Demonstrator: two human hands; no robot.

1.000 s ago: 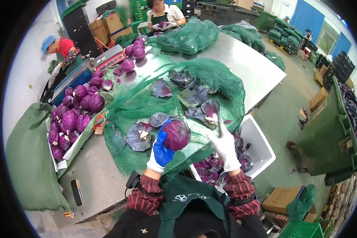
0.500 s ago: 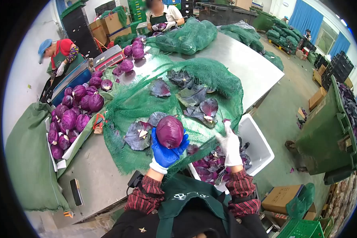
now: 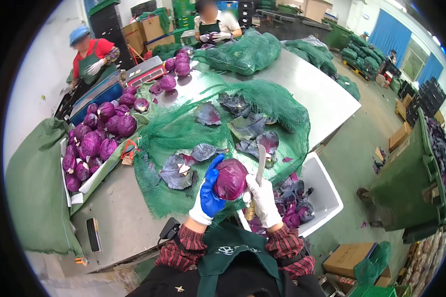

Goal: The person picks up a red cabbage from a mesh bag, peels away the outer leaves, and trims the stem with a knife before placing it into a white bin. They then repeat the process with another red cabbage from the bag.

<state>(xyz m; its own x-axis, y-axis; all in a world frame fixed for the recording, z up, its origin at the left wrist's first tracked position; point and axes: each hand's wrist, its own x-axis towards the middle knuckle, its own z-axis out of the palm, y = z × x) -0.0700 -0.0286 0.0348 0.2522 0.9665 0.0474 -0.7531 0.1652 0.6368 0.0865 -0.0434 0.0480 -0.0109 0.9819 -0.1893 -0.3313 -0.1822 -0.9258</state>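
My left hand [image 3: 210, 195], in a blue glove over a white one, is closed around the left side of a red cabbage [image 3: 231, 179]. In my white-gloved right hand [image 3: 263, 200] is a knife [image 3: 261, 161], its blade pointing up just right of the cabbage and its yellowish handle showing below the fingers. The cabbage is held above a green mesh sack [image 3: 213, 136] spread on the metal table. Loose outer cabbage leaves [image 3: 176, 172] lie on the mesh around it.
At left, many red cabbages [image 3: 90, 145] fill an open green sack [image 3: 37, 193]. A white bin [image 3: 327, 193] of trimmed leaves stands at the table's right edge. A green wheeled bin [image 3: 406, 183] is farther right. Two people work across the table.
My right hand has come left from over the white bin to the cabbage, and a knife now shows in it. The cabbage has shifted right. The co-worker in red has straightened up.
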